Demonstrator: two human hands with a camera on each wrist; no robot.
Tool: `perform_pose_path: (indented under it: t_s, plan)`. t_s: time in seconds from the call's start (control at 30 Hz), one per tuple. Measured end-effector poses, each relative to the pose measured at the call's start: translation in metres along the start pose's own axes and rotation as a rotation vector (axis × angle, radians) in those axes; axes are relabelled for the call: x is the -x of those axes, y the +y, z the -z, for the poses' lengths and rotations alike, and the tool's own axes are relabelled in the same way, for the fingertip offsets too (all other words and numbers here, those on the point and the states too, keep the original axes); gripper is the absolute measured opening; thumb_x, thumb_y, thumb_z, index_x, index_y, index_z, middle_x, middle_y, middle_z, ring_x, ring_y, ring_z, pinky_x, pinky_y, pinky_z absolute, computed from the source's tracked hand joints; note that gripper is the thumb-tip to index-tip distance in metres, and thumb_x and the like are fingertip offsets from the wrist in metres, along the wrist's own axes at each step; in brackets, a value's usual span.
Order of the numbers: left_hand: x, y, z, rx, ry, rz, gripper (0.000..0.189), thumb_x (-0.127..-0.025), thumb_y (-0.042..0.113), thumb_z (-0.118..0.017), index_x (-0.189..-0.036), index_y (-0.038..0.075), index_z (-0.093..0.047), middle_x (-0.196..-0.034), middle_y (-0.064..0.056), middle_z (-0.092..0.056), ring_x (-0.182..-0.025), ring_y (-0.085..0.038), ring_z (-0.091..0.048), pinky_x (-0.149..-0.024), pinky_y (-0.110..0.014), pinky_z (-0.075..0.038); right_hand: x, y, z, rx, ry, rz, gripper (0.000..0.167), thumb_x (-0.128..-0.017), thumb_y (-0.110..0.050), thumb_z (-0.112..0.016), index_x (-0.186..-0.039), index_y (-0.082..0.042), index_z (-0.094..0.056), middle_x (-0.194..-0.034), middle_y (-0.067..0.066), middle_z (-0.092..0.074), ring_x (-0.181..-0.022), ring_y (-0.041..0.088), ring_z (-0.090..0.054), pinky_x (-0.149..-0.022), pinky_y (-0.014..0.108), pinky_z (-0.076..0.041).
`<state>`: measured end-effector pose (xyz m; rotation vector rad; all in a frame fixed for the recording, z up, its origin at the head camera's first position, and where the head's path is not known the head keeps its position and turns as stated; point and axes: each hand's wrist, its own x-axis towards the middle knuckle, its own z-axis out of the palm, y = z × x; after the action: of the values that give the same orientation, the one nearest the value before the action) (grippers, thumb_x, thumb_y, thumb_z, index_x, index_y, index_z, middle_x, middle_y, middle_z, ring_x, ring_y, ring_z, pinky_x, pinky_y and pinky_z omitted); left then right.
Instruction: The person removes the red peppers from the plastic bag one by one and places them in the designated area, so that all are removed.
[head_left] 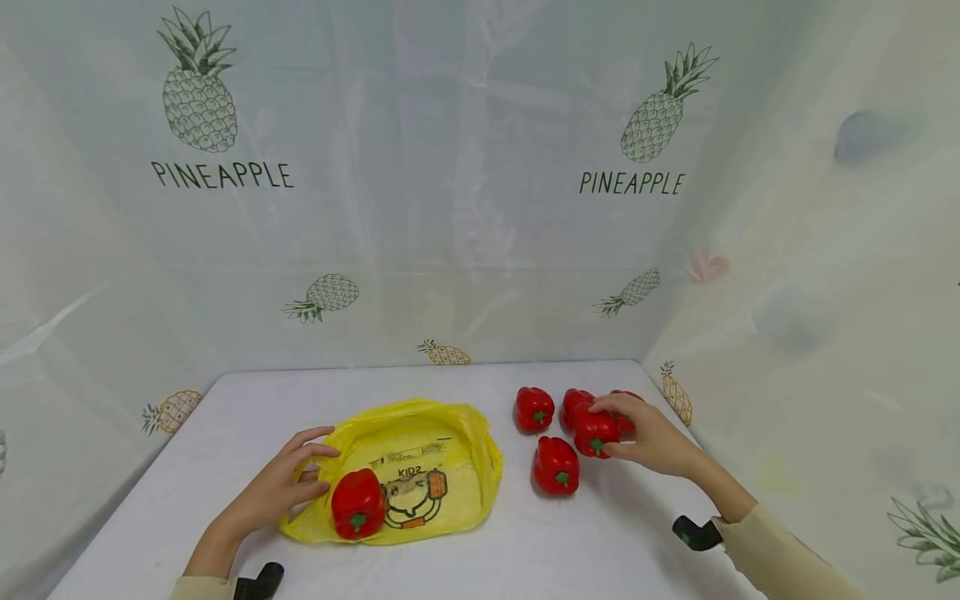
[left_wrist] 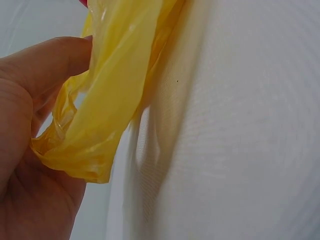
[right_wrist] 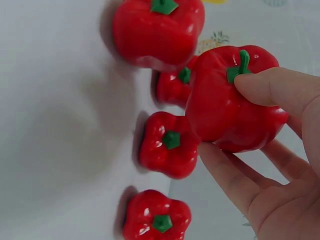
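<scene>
A yellow plastic bag [head_left: 465,500] with a cartoon print lies spread on the left half of the table. One shiny red bell pepper [head_left: 358,502] lies in its front left part. My left hand [head_left: 276,483] holds the bag's left rim; the left wrist view shows the yellow plastic [left_wrist: 115,95] between thumb and fingers, part of the fingers hidden behind it. On the right, my right hand [head_left: 651,435] grips another bell pepper [right_wrist: 215,105], its thumb beside the green stem. Close by stand several more red bell peppers, one nearer the front [head_left: 556,467] and one further left [head_left: 534,410].
The white table [head_left: 420,575] ends at a back edge against a hanging curtain [head_left: 465,208] printed with pineapples. Curtain also hangs along the left and right sides. Black straps with cameras sit at both wrists.
</scene>
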<state>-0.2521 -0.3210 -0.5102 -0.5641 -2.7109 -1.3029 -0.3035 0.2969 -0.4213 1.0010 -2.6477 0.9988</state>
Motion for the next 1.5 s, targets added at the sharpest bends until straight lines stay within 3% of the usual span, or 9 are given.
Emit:
perform_pose_path:
  t_s: [0.53, 1.07, 1.2, 1.3, 1.43, 1.5]
  plan:
    - [0.000, 0.003, -0.001, -0.003, -0.001, -0.014, 0.037, -0.093, 0.012, -0.083, -0.127, 0.017, -0.069, -0.164, -0.013, -0.037, -0.140, -0.045, -0.046, -0.102, -0.047, -0.060, 0.020, 0.031, -0.009, -0.106, -0.089, -0.090, 0.061, -0.085, -0.006, -0.088, -0.139, -0.010, -0.060, -0.140, 0.016, -0.059, -0.130, 0.049, -0.053, -0.084, 0.038, -0.068]
    - [0.001, 0.002, 0.000, 0.017, -0.005, 0.000, 0.037, -0.093, 0.012, -0.083, -0.126, 0.018, -0.069, -0.165, -0.012, -0.036, -0.140, -0.044, -0.047, -0.102, -0.044, -0.060, 0.024, 0.040, -0.018, -0.126, -0.104, -0.092, 0.057, -0.086, -0.006, -0.087, -0.137, -0.010, -0.061, -0.140, 0.015, -0.061, -0.128, 0.050, -0.057, -0.086, 0.036, -0.067]
    - [0.001, 0.000, 0.000, 0.017, -0.004, -0.006, 0.037, -0.093, 0.013, -0.083, -0.127, 0.019, -0.069, -0.165, -0.011, -0.035, -0.139, -0.015, -0.050, -0.102, -0.045, -0.060, 0.024, 0.041, -0.019, -0.125, -0.105, -0.091, 0.056, -0.086, -0.006, -0.087, -0.135, -0.010, -0.062, -0.141, 0.017, -0.061, -0.129, 0.050, -0.056, -0.086, 0.038, -0.067]
    - [0.002, 0.000, 0.000, 0.011, -0.003, -0.009, 0.037, -0.093, 0.014, -0.083, -0.127, 0.020, -0.069, -0.165, -0.010, -0.036, -0.136, -0.006, -0.048, -0.102, -0.044, -0.060, 0.025, 0.042, -0.019, -0.131, -0.108, -0.096, 0.055, -0.086, -0.005, -0.086, -0.135, -0.009, -0.062, -0.143, 0.020, -0.059, -0.129, 0.051, -0.055, -0.087, 0.038, -0.067]
    - [0.001, 0.001, 0.000, 0.012, -0.005, -0.003, 0.037, -0.093, 0.014, -0.083, -0.127, 0.019, -0.069, -0.165, -0.011, -0.036, -0.139, -0.034, -0.049, -0.102, -0.044, -0.060, 0.026, 0.043, -0.020, -0.142, -0.114, -0.105, 0.055, -0.086, -0.005, -0.086, -0.135, -0.009, -0.062, -0.146, 0.023, -0.057, -0.131, 0.053, -0.053, -0.087, 0.037, -0.067]
    - [0.001, 0.002, 0.000, 0.019, -0.006, 0.001, 0.037, -0.093, 0.013, -0.083, -0.127, 0.018, -0.069, -0.165, -0.012, -0.035, -0.140, -0.042, -0.047, -0.102, -0.045, -0.060, 0.026, 0.044, -0.020, -0.143, -0.117, -0.112, 0.055, -0.086, -0.005, -0.087, -0.135, -0.009, -0.062, -0.146, 0.023, -0.057, -0.131, 0.054, -0.052, -0.086, 0.037, -0.067]
